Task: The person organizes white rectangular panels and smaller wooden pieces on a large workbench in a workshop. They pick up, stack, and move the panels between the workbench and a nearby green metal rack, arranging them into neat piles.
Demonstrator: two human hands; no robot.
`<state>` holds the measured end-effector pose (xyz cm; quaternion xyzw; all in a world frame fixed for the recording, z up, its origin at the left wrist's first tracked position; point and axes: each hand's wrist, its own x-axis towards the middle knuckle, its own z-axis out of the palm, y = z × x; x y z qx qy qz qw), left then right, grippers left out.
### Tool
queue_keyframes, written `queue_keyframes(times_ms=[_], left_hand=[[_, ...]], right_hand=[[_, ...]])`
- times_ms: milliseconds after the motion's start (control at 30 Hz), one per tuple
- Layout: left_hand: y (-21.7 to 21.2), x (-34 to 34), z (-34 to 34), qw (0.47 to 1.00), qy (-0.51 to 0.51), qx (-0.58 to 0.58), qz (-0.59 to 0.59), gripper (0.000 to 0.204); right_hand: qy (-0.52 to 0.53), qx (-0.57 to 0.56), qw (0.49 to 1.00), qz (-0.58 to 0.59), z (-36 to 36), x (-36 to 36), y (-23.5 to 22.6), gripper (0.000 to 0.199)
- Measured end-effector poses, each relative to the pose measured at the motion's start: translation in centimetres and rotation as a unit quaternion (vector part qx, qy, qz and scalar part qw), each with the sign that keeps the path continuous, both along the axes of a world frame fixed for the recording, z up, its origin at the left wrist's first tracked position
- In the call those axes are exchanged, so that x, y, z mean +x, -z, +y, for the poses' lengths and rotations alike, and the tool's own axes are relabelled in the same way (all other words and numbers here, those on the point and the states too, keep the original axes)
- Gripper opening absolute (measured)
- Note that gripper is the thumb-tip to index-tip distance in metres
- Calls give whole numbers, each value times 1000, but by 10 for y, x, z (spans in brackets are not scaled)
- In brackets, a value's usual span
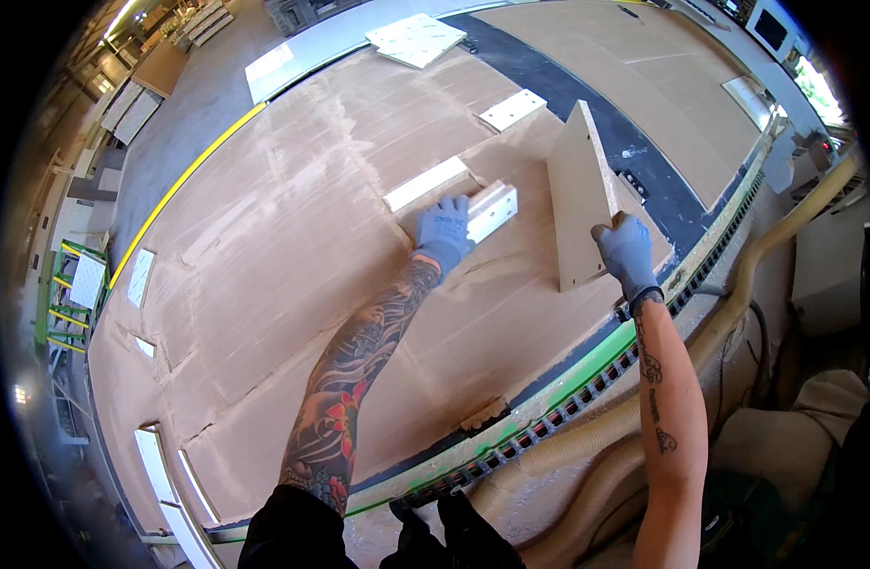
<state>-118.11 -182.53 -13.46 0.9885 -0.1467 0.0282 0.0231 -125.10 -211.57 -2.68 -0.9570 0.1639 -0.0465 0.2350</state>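
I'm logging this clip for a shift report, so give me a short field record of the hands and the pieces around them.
setting: large brown fibreboard machine bed, dusty, with cut outlines
left hand: grey glove, resting on a small white-edged rectangular board piece
right hand: grey glove, gripping the lower corner of a tan triangular chipboard panel tilted up on edge
nearby: long white-faced strip, small white drilled plate
bed edge: beige ribbed extraction hose

My left hand on small block on bench | right hand at upright panel, right of block | hose along near edge
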Motion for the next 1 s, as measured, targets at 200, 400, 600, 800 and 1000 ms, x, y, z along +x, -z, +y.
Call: queue_keyframes(times_ms=[200, 400, 600, 800, 1000], left_hand=[[17, -36, -16, 998, 34, -29, -40, 40], [-12, -93, 70, 969, 107, 77, -209, 39], [-51, -218, 231, 991, -12, -28, -131, 51], [-37, -425, 446, 782, -270, -521, 210, 50], [-9, -597, 560, 890, -269, -359, 80, 42]], right_hand=[[-9, -19, 1000, -12, 22, -6, -6, 38], [-39, -56, 995, -77, 26, -10, 15, 39], [-71, -86, 990, -85, 19, -23, 22, 46], [-34, 153, 978, -135, 92, -102, 17, 42], [-122, 359, 915, -141, 181, -235, 15, 42]])
